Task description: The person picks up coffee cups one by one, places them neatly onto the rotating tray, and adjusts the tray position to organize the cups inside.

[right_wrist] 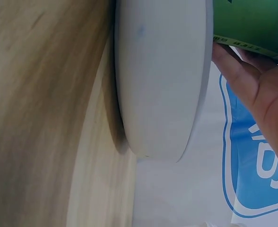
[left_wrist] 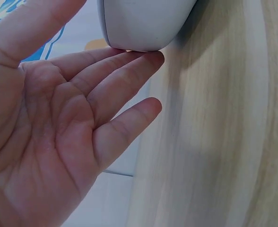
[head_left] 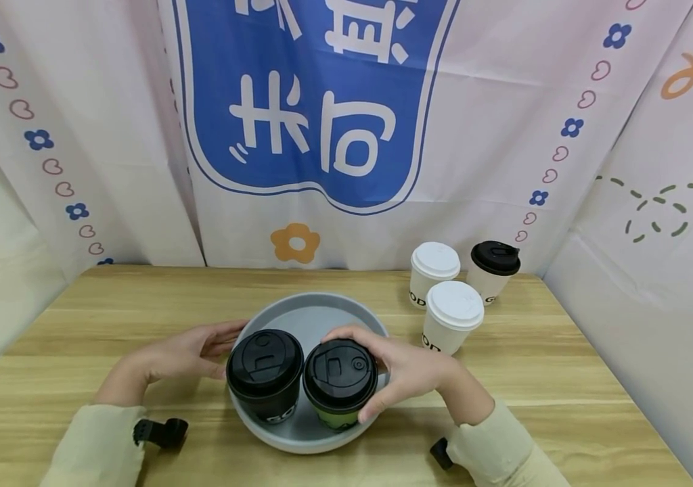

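Note:
A round grey tray (head_left: 316,318) lies on the wooden table, holding two lidded paper cups side by side. My right hand (head_left: 410,370) grips the green cup with a black lid (head_left: 340,372), thumb on its near side and fingers round the far side. In the right wrist view, the fingers reach round the green cup wall (right_wrist: 250,23) above the tray's rim. The black cup (head_left: 265,365) stands to its left. My left hand (head_left: 182,353) is beside the tray's left edge; in the left wrist view its extended fingertips touch the tray's outer wall (left_wrist: 143,23).
At the back right of the table (head_left: 139,297) stand two white cups with white lids, a rear one (head_left: 434,267) and a nearer one (head_left: 454,311). Beside them is a white cup with a black lid (head_left: 494,267). A printed cloth (head_left: 493,135) hangs behind the table.

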A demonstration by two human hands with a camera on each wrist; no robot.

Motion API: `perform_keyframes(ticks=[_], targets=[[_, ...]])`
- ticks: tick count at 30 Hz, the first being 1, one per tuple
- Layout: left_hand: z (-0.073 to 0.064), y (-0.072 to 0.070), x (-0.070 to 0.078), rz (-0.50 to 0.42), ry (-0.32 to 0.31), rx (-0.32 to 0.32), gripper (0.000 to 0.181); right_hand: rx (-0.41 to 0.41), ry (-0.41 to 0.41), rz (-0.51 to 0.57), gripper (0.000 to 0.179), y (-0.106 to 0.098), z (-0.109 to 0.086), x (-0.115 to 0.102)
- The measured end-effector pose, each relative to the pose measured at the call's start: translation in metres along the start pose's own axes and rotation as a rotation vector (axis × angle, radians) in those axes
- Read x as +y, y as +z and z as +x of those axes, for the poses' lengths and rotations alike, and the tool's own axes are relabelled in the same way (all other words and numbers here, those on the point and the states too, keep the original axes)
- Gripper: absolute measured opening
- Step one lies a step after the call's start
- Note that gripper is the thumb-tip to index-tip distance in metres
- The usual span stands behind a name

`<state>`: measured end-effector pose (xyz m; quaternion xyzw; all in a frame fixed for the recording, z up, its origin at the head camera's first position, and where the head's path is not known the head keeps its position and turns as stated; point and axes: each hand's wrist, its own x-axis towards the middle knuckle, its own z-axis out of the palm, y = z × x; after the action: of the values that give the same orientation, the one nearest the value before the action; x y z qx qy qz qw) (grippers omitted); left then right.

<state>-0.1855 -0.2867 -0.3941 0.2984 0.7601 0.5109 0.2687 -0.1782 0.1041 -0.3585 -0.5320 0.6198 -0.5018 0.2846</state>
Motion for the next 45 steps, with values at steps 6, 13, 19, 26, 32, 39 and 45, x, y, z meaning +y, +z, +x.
perform_keyframes(ticks=[6,13,19,26,32,39,45], targets=[[0.000,0.000,0.000,0.000,-0.003,0.001,0.095,-0.005,0.006,-0.019,0.094,-0.001,0.000,-0.001],[-0.001,0.000,0.002,0.011,-0.033,0.013,0.093,-0.017,0.025,-0.033,0.101,-0.002,-0.002,0.000],[-0.002,0.000,0.001,0.015,-0.041,0.015,0.093,-0.025,0.035,-0.073,0.108,-0.003,-0.004,0.000],[-0.002,0.000,0.000,0.022,-0.033,0.019,0.093,0.014,0.067,-0.161,0.103,-0.006,-0.010,-0.006],[-0.003,0.000,0.000,0.011,-0.032,0.019,0.093,0.085,0.145,-0.183,0.098,-0.014,-0.019,-0.015],[-0.003,0.001,-0.001,0.008,-0.019,0.016,0.093,0.180,0.103,-0.183,0.093,-0.025,-0.033,-0.028],[-0.003,0.000,0.000,0.010,-0.034,0.017,0.093,0.274,0.059,-0.242,0.087,-0.036,-0.049,-0.039]])
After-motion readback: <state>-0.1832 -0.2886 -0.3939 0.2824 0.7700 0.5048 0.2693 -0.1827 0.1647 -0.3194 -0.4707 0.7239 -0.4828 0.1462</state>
